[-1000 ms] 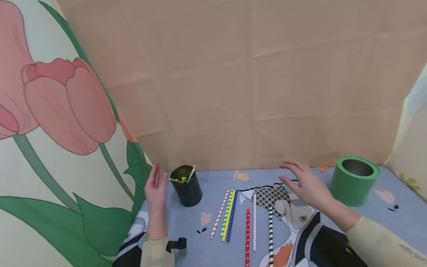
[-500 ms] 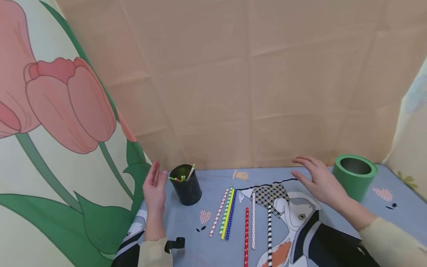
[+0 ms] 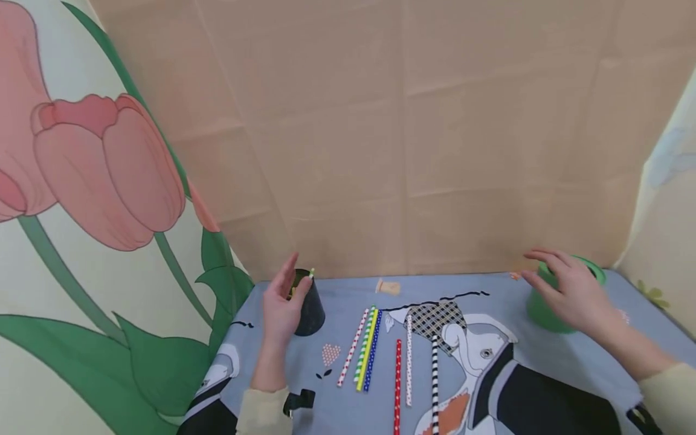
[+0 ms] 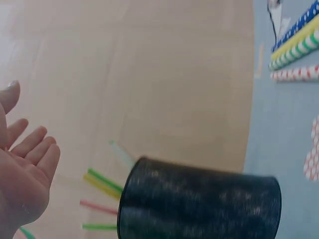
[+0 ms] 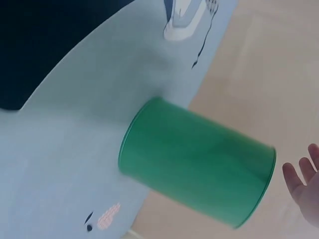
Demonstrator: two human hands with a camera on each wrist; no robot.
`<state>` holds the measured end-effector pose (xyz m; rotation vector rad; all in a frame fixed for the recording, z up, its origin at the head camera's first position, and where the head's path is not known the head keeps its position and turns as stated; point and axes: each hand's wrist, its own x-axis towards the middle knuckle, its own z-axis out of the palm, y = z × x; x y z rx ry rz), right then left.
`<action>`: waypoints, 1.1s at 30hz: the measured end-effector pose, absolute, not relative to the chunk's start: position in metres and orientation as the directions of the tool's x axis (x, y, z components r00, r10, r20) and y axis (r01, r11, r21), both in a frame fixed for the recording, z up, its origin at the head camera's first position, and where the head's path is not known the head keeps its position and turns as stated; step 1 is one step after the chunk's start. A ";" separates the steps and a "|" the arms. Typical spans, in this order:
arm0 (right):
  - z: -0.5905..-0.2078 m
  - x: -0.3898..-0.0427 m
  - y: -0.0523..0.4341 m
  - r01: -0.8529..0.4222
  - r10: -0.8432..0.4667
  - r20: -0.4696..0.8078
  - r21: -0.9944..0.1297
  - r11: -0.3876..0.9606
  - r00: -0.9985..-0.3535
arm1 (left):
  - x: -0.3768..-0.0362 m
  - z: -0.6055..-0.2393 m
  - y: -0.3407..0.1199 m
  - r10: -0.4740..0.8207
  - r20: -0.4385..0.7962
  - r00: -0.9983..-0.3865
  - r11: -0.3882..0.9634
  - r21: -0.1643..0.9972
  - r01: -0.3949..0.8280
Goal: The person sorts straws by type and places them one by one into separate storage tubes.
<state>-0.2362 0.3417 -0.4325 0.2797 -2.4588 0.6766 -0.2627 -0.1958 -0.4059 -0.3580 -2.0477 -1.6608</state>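
In the head view, the left hand [image 3: 281, 308] is held at the lower left of centre, its thumb spread from lightly curved fingers; the dark cup [image 3: 312, 315] just beside it is partly covered from sight. In the left wrist view, thin sticks [image 4: 102, 227] are seen jutting from the cup's mouth. At the lower right, the green container [image 3: 544, 313] is partly hidden by the right hand [image 3: 579, 296], whose fingers and thumb are held apart, nothing being gripped. At the lower centre, patterned straws [image 3: 371, 350] are laid on the blue cloth [image 3: 342, 296].
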 end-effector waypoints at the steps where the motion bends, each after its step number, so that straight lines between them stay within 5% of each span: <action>1: -0.433 -0.236 0.345 -0.344 -0.049 0.588 -0.403 0.848 -0.808 | -0.263 -0.405 -0.192 -0.070 0.520 -0.851 0.222 0.840 0.495; 8: -0.437 -0.226 0.380 -0.363 -0.033 0.622 -0.412 0.836 -0.782 | -0.263 -0.411 -0.161 0.128 0.414 -0.901 0.125 0.895 0.429; 15: -0.437 -0.221 0.418 -0.244 0.042 0.497 -0.495 0.834 -0.866 | -0.262 -0.424 -0.138 0.259 0.236 -0.937 0.213 0.932 0.293; 33: -0.450 -0.221 0.468 -0.132 0.086 0.260 -0.716 0.685 -0.962 | -0.266 -0.457 -0.129 0.180 -0.007 -0.984 0.564 0.820 0.097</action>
